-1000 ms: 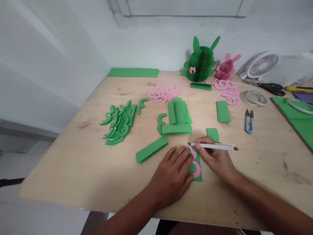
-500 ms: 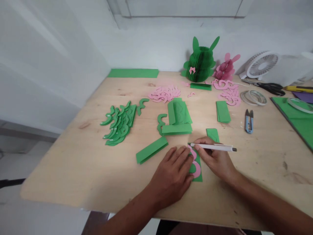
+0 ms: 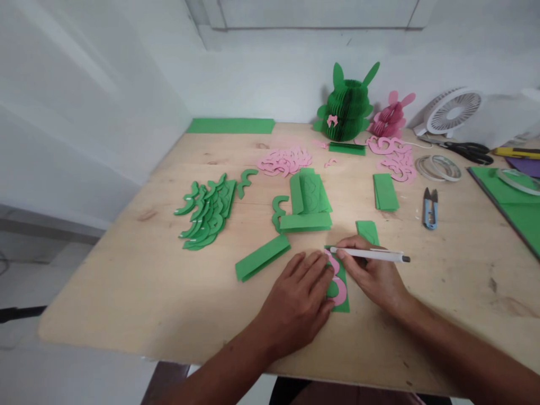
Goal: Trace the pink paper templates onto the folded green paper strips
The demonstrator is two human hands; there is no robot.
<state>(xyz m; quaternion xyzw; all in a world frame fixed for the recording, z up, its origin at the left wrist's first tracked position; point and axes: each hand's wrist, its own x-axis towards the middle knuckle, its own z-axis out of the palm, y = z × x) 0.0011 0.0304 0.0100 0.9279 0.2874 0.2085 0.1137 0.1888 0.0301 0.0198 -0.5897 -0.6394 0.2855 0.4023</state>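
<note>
My left hand (image 3: 300, 295) lies flat with its fingers stretched out, pressing a pink curved paper cutout (image 3: 340, 292) onto a green paper strip (image 3: 343, 309). The hand hides the left part of both. My right hand (image 3: 373, 270) is closed around a white pen (image 3: 375, 254), whose tip is at the upper end of the pink cutout. Just beyond the right hand is a small green paper piece (image 3: 367, 230), partly covered by it. A folded green strip (image 3: 262, 259) lies to the left of my left hand.
Green cutouts (image 3: 208, 216) are heaped at left, with folded green papers (image 3: 310, 197) mid-table. Pink cutouts (image 3: 284, 161) lie behind. Thread snips (image 3: 430, 209), tape rolls (image 3: 439, 168) and black scissors (image 3: 468, 151) are at right. A green paper rabbit (image 3: 346, 112), pink rabbit (image 3: 388, 117) and fan (image 3: 453, 112) stand at the back.
The pen has shifted very slightly to the right and down in my right hand. My left hand stays on the pink cutout. The rest looks unchanged.
</note>
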